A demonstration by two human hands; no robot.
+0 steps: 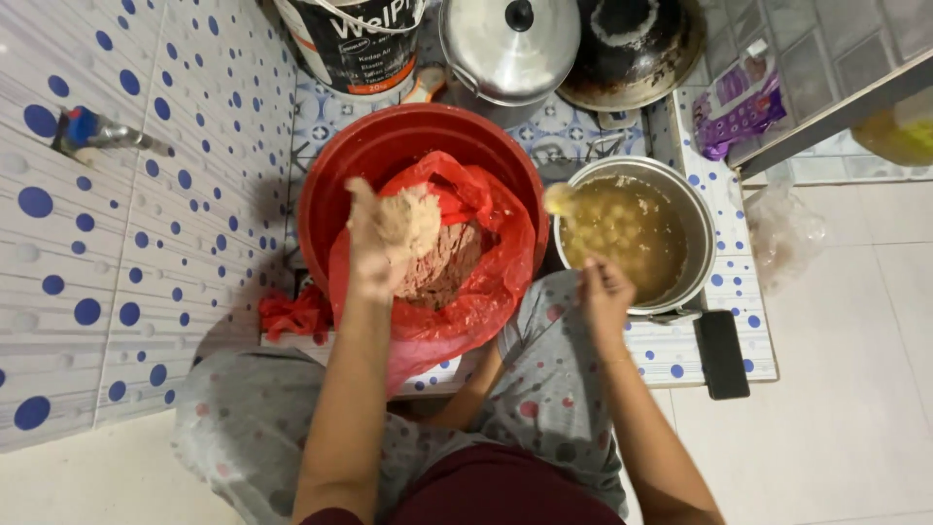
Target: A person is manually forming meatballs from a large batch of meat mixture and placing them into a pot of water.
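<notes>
At frame centre, the left hand [374,243] is gripping pale paste [413,222] over the red bag [486,282]; the right hand [604,292] is pinching a spoon [562,201] above the pot [692,209].

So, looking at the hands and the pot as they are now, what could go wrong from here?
1. The left hand grips a soft lump of paste above the red plastic bag; some could slip past the bag's edge.
2. The right hand holds a spoon over the metal pot of broth with balls; a careless drop may splash.
3. The pot sits near the tiled ledge's edge, beside the knee, so a bump might tip it.
</notes>
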